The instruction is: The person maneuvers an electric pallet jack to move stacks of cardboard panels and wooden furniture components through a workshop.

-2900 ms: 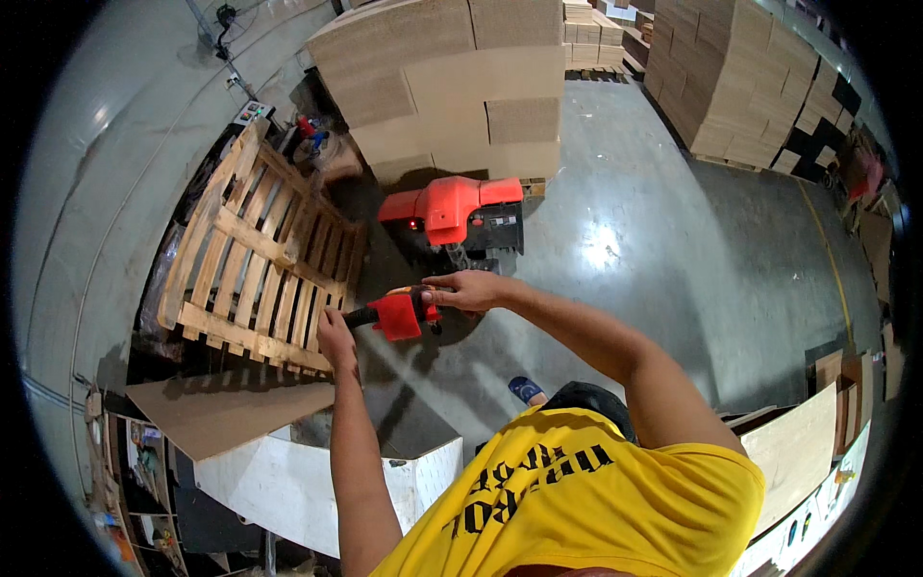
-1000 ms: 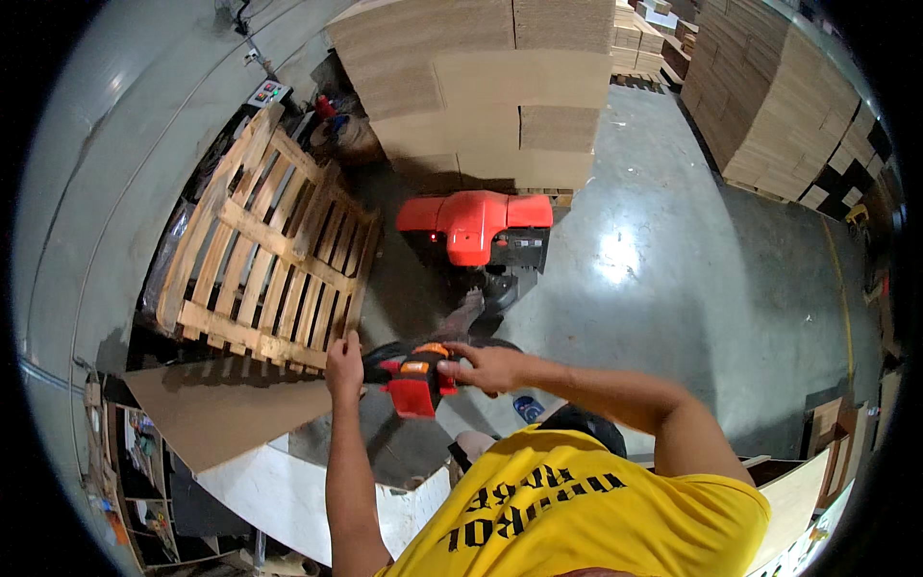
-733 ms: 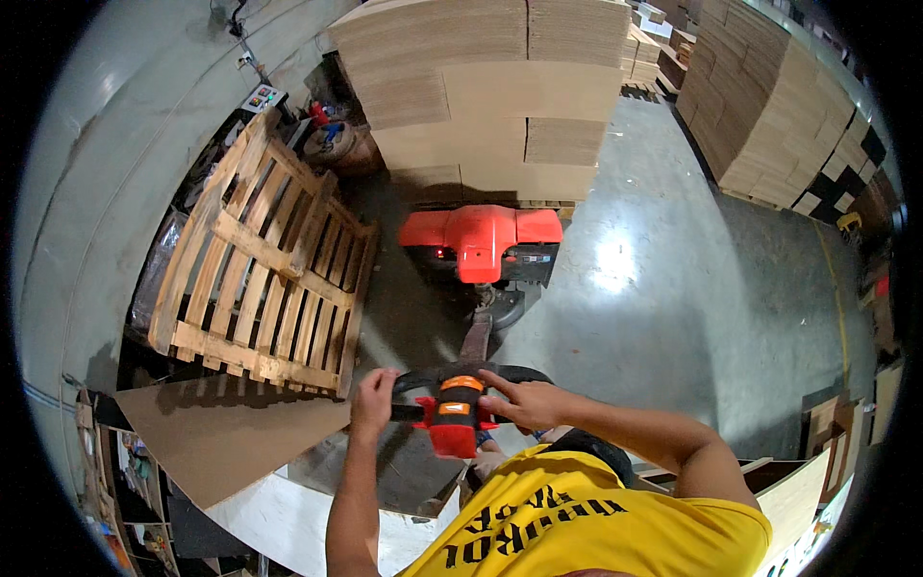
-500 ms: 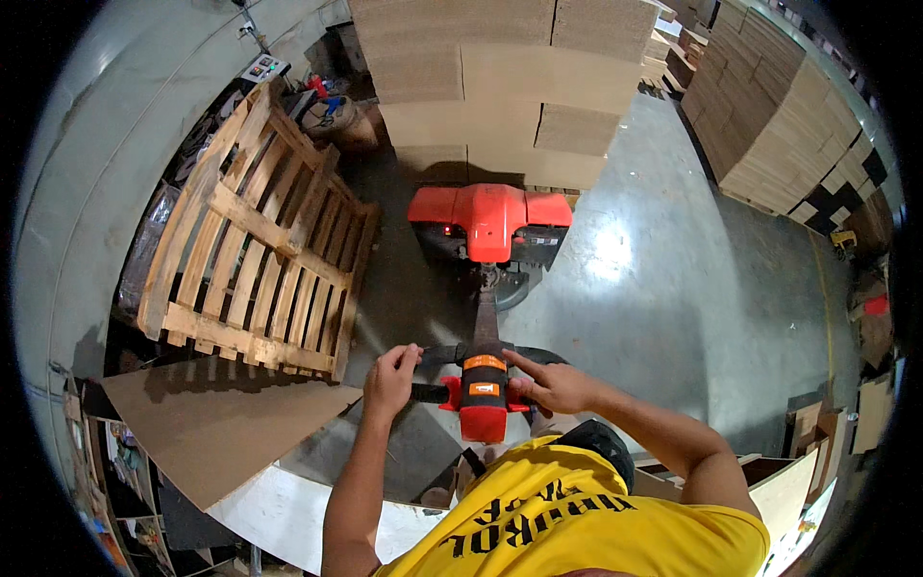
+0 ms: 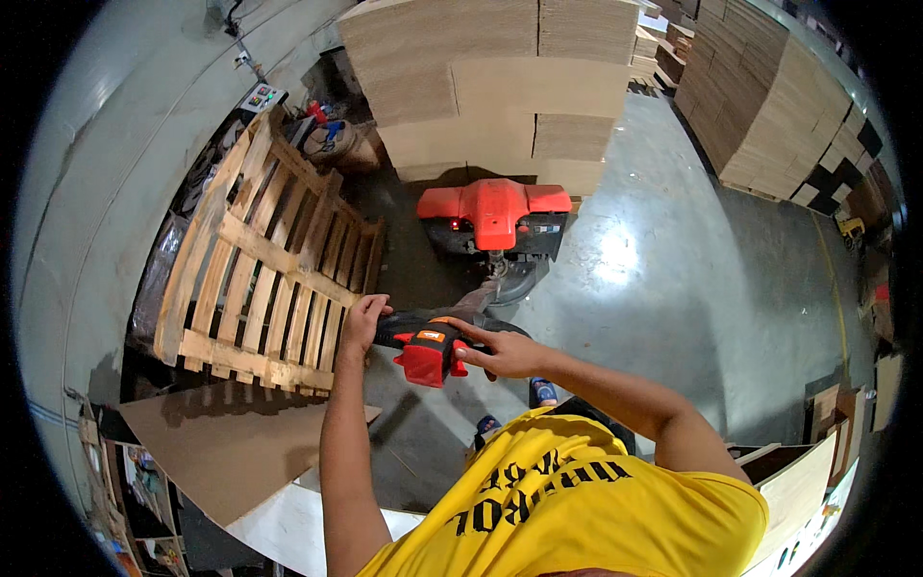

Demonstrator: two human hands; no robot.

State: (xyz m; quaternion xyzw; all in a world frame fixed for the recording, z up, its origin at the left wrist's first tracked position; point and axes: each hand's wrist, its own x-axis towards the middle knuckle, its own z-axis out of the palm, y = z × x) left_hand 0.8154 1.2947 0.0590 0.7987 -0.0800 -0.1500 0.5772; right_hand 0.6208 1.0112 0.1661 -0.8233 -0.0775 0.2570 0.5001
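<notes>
A red and black electric pallet truck (image 5: 495, 213) stands in front of me, close to a tall stack of cardboard. Its tiller arm slants toward me and to the left, ending in a black control handle (image 5: 442, 321) with a red end piece and orange labels. My left hand (image 5: 363, 322) is closed at the left end of the handle, near the wooden pallet. On the right side of the handle lies my right hand (image 5: 508, 352), index finger along the top and thumb at a red control; its other fingers curl underneath, partly hidden.
A slatted wooden pallet (image 5: 264, 264) leans at the left, with a brown board (image 5: 231, 438) below it. The cardboard stack (image 5: 490, 91) blocks the front. Another tall stack (image 5: 769, 106) stands far right across the grey floor (image 5: 663, 317). Boards lie at lower right.
Both hands have swung the handle leftward and farther from my body, so the tiller arm now angles left. The truck's body looks slightly turned. My feet now show below.
</notes>
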